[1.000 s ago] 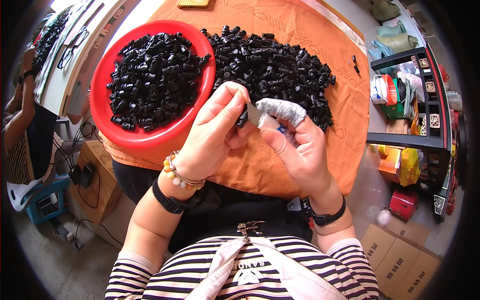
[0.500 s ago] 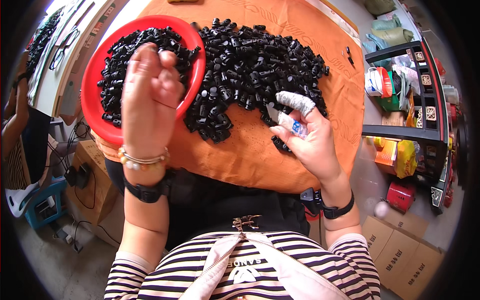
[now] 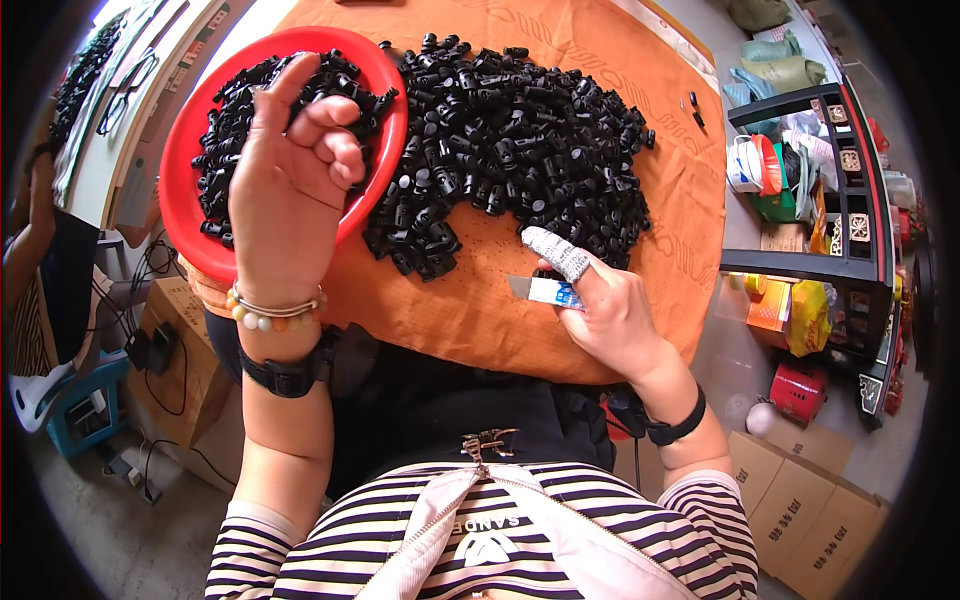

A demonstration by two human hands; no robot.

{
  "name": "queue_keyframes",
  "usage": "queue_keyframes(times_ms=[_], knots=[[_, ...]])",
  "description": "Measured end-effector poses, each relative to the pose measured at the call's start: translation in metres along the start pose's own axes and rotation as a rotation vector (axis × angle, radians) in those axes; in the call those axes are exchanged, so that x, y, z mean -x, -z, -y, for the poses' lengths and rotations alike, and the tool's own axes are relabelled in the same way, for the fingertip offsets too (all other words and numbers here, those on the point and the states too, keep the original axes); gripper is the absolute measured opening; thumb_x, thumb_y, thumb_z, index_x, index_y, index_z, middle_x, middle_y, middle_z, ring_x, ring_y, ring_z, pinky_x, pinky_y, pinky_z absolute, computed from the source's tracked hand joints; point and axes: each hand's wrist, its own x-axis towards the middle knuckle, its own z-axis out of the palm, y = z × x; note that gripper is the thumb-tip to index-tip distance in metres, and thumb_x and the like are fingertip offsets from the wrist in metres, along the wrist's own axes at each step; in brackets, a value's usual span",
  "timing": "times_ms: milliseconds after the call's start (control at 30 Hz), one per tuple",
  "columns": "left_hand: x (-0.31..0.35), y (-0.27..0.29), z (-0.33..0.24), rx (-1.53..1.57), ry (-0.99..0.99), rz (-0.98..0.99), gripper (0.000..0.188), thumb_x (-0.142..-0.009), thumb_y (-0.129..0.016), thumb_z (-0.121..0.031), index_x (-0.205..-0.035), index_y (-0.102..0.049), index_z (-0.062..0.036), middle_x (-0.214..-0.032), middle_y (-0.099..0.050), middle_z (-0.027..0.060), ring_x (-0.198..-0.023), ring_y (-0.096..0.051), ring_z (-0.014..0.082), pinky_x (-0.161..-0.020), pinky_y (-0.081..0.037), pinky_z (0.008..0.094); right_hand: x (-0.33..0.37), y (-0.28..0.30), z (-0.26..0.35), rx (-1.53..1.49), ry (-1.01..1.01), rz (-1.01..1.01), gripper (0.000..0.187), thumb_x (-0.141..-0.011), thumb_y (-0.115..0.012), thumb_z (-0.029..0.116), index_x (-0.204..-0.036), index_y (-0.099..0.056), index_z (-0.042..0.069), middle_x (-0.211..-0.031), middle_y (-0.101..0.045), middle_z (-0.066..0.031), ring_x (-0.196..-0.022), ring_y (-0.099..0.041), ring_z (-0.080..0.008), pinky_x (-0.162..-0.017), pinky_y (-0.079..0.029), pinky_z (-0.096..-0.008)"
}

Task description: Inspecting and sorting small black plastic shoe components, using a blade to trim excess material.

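Note:
My left hand [image 3: 285,195] is over the red basin [image 3: 183,150], palm turned up, index finger stretched out and the other fingers loosely bent. Nothing shows in it. Small black plastic cylindrical parts [image 3: 215,165] fill the basin below. My right hand [image 3: 620,315] grips a short blade [image 3: 545,291] with a blue and white wrapping, its bare metal end pointing left. Greyish-white wrapping [image 3: 555,252] covers the right index finger. Just beyond that hand, a large heap of the same black parts [image 3: 520,140] lies on the orange tablecloth [image 3: 440,335].
On the right stands a black shelf rack [image 3: 800,265] with bags and tubs. Cardboard boxes [image 3: 790,500] lie on the floor below it. A blue stool [image 3: 90,410] and a cardboard box [image 3: 185,350] with cables stand at the left, near another person's arm [image 3: 40,210].
My left hand has turned its palm up and its fingers have spread over the basin. The right hand, with the blade, has moved down and slightly left, toward me.

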Motion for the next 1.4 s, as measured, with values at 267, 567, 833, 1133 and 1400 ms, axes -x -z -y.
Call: queue_keyframes(times_ms=[267, 567, 833, 1133, 1400], knots=[[0.013, -0.034, 0.029, -0.357, 0.196, -0.014, 0.022, -0.093, -0.047, -0.018, -0.110, -0.051, -0.0041, -0.074, -0.059, 0.0031, -0.055, -0.053, 0.0059, -0.048, -0.043, 0.0179, -0.013, -0.003, 0.003, -0.718, -0.175, -0.165, 0.056, -0.075, -0.059, -0.009, -0.127, -0.042, 0.004, -0.086, -0.058, -0.0051, -0.078, -0.056, -0.0072, -0.070, -0.047, -0.0221], [0.027, -0.048, 0.044, -0.301, 0.446, 0.221, 0.028, -0.093, -0.047, -0.022, -0.116, -0.045, -0.0070, -0.090, -0.060, 0.0048, -0.068, -0.063, 0.0105, -0.050, -0.047, 0.0172, -0.050, 0.005, 0.049, -1.283, -0.240, -0.239, 0.060, -0.081, -0.058, -0.007, -0.134, -0.031, 0.003, -0.104, -0.056, -0.0086, -0.086, -0.057, -0.0089, -0.072, -0.047, -0.0199], [0.025, -0.038, 0.041, -0.036, 0.452, 0.161, 0.017, -0.096, -0.042, -0.029, -0.097, -0.048, -0.0130, -0.071, -0.053, 0.0021, -0.052, -0.046, 0.0046, -0.044, -0.030, 0.0153, -0.051, 0.005, 0.050, -1.244, -0.183, -0.281, 0.057, -0.082, -0.062, 0.003, -0.131, -0.033, 0.000, -0.097, -0.053, -0.0047, -0.085, -0.052, -0.0076, -0.073, -0.044, -0.0191], [0.025, -0.037, 0.048, 0.004, 0.435, 0.078, 0.014, -0.096, -0.043, -0.028, -0.094, -0.048, -0.0151, -0.067, -0.048, -0.0019, -0.050, -0.038, 0.0017, -0.042, -0.025, 0.0152, -0.039, 0.005, 0.053, -1.133, -0.201, -0.119, 0.040, -0.086, -0.060, 0.009, -0.121, -0.045, -0.003, -0.109, -0.057, -0.0078, -0.098, -0.052, -0.0089, -0.087, -0.040, -0.0222], [0.027, -0.043, 0.049, -0.195, 0.336, 0.029, 0.013, -0.095, -0.046, -0.024, -0.091, -0.048, -0.0119, -0.066, -0.046, -0.0054, -0.047, -0.037, -0.0002, -0.042, -0.027, 0.0133, -0.041, -0.003, 0.056, -1.009, -0.137, -0.189, 0.035, -0.083, -0.063, 0.003, -0.115, -0.051, -0.002, -0.100, -0.062, -0.0069, -0.088, -0.054, -0.0061, -0.078, -0.045, -0.0204]])
